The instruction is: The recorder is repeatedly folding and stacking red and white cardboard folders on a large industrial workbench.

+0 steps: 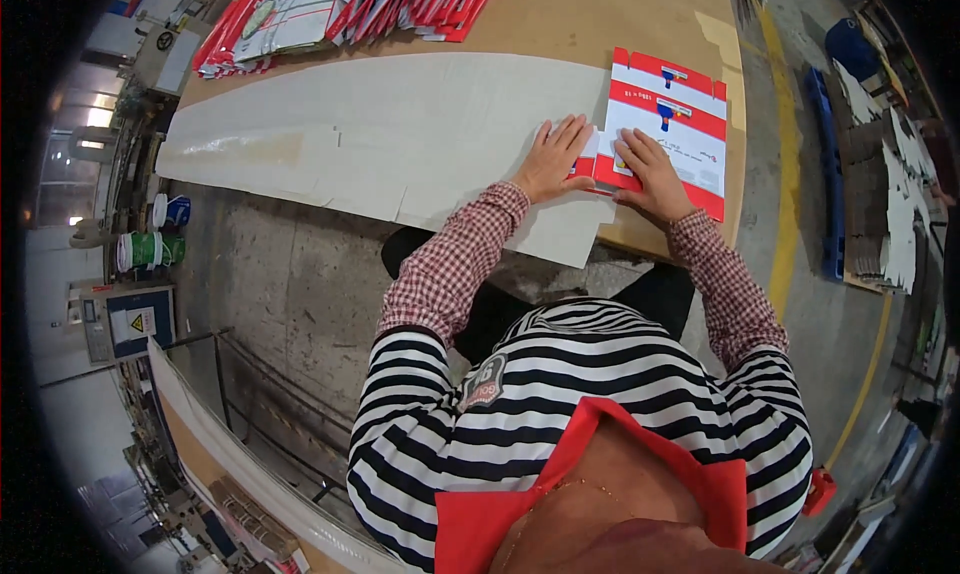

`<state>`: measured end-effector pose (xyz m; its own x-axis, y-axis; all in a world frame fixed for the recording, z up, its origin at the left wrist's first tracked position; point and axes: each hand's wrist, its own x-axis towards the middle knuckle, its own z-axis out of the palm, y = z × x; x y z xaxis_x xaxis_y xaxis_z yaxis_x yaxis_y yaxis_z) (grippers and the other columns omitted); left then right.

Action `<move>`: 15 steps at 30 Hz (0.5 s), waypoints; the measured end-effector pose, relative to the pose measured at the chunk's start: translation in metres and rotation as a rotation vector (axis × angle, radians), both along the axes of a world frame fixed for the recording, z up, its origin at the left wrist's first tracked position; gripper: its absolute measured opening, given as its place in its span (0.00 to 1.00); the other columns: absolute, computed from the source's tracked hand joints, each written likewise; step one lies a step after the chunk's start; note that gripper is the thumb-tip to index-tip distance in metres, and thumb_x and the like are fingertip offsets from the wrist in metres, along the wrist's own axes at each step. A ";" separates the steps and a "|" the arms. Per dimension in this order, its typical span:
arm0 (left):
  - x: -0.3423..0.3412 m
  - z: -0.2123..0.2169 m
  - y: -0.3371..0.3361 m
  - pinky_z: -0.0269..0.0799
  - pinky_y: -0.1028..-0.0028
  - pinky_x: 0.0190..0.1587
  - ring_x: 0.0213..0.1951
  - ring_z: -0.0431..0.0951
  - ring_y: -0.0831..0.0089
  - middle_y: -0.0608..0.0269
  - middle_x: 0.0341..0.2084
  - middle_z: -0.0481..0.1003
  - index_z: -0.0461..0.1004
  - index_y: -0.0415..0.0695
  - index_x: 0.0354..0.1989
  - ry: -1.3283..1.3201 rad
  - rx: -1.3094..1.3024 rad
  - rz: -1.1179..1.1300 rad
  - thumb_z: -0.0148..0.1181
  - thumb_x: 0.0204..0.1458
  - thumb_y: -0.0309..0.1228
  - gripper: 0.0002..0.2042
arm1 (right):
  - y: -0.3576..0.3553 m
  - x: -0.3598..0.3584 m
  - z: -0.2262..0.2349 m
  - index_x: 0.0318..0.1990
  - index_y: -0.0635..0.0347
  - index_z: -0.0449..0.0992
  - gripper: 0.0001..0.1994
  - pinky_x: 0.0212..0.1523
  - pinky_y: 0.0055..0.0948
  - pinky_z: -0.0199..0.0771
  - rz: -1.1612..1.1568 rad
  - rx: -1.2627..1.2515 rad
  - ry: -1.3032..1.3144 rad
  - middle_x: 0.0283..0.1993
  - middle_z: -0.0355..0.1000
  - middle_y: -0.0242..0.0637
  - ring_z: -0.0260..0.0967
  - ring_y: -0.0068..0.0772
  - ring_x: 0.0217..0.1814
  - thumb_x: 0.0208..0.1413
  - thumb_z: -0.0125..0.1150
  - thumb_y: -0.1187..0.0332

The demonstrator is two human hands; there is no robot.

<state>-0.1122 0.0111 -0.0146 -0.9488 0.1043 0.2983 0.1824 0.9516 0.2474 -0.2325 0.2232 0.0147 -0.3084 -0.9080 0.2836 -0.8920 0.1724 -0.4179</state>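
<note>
A flat red-and-white printed carton blank (672,124) lies on the wooden table (560,24) near its front right edge. My left hand (553,157) lies flat, fingers spread, pressing the blank's left flap where it meets a large white cardboard sheet (400,134). My right hand (652,174) presses palm-down on the blank's near left corner. Both forearms wear red checked sleeves. Neither hand grips anything.
A stack of more red-and-white flat cartons (340,9) is spread along the far edge of the table. Blue pallets (828,174) and cardboard piles (890,194) stand on the floor to the right, beyond a yellow floor line. Green rolls (150,249) sit at left.
</note>
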 end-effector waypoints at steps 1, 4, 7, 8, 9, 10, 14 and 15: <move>0.000 -0.002 0.001 0.40 0.48 0.64 0.66 0.48 0.54 0.48 0.64 0.50 0.51 0.38 0.64 -0.002 -0.024 0.004 0.45 0.47 0.63 0.44 | 0.001 0.001 -0.002 0.60 0.59 0.61 0.41 0.66 0.45 0.48 0.020 0.028 0.010 0.67 0.52 0.46 0.45 0.51 0.69 0.35 0.72 0.59; -0.002 -0.003 0.003 0.40 0.49 0.64 0.66 0.47 0.53 0.48 0.64 0.49 0.51 0.38 0.63 -0.087 -0.146 0.022 0.42 0.49 0.63 0.43 | 0.004 0.007 -0.004 0.61 0.60 0.60 0.41 0.67 0.45 0.46 0.031 0.073 0.064 0.67 0.51 0.46 0.45 0.50 0.69 0.38 0.69 0.55; -0.006 0.004 0.007 0.40 0.47 0.64 0.66 0.46 0.51 0.47 0.64 0.49 0.52 0.38 0.63 -0.091 -0.174 0.030 0.46 0.48 0.62 0.43 | 0.005 0.006 -0.002 0.60 0.63 0.59 0.38 0.67 0.47 0.45 0.022 0.106 0.160 0.66 0.51 0.49 0.46 0.50 0.69 0.44 0.63 0.50; -0.005 0.008 0.010 0.40 0.45 0.63 0.66 0.45 0.51 0.46 0.64 0.49 0.53 0.39 0.63 -0.086 -0.182 0.044 0.49 0.47 0.61 0.43 | 0.008 0.008 -0.006 0.60 0.64 0.59 0.39 0.67 0.47 0.45 0.041 0.068 0.150 0.66 0.52 0.50 0.47 0.51 0.68 0.44 0.63 0.50; -0.002 0.007 0.013 0.39 0.44 0.63 0.67 0.44 0.50 0.45 0.65 0.48 0.52 0.42 0.64 -0.112 -0.188 0.068 0.50 0.47 0.60 0.42 | 0.007 0.006 -0.009 0.60 0.65 0.59 0.39 0.67 0.48 0.46 0.062 0.018 0.161 0.65 0.52 0.52 0.48 0.52 0.68 0.45 0.63 0.50; -0.001 0.001 0.014 0.39 0.43 0.63 0.67 0.43 0.49 0.45 0.65 0.47 0.51 0.45 0.65 -0.126 -0.204 0.100 0.50 0.47 0.59 0.41 | 0.004 0.008 -0.014 0.60 0.66 0.59 0.40 0.67 0.48 0.46 0.064 0.064 0.114 0.65 0.52 0.53 0.49 0.52 0.68 0.44 0.64 0.50; -0.008 -0.004 0.030 0.37 0.40 0.62 0.67 0.42 0.46 0.47 0.66 0.44 0.51 0.57 0.66 -0.292 -0.160 0.196 0.49 0.52 0.53 0.34 | 0.009 0.017 -0.020 0.61 0.65 0.59 0.42 0.67 0.48 0.45 0.066 0.121 0.084 0.66 0.52 0.53 0.47 0.51 0.69 0.43 0.63 0.46; -0.007 -0.002 0.031 0.37 0.40 0.62 0.67 0.42 0.46 0.47 0.66 0.44 0.51 0.57 0.66 -0.258 -0.171 0.203 0.49 0.52 0.53 0.34 | 0.009 0.019 -0.016 0.61 0.65 0.58 0.42 0.67 0.48 0.45 0.060 0.146 0.085 0.66 0.52 0.53 0.47 0.51 0.69 0.44 0.63 0.45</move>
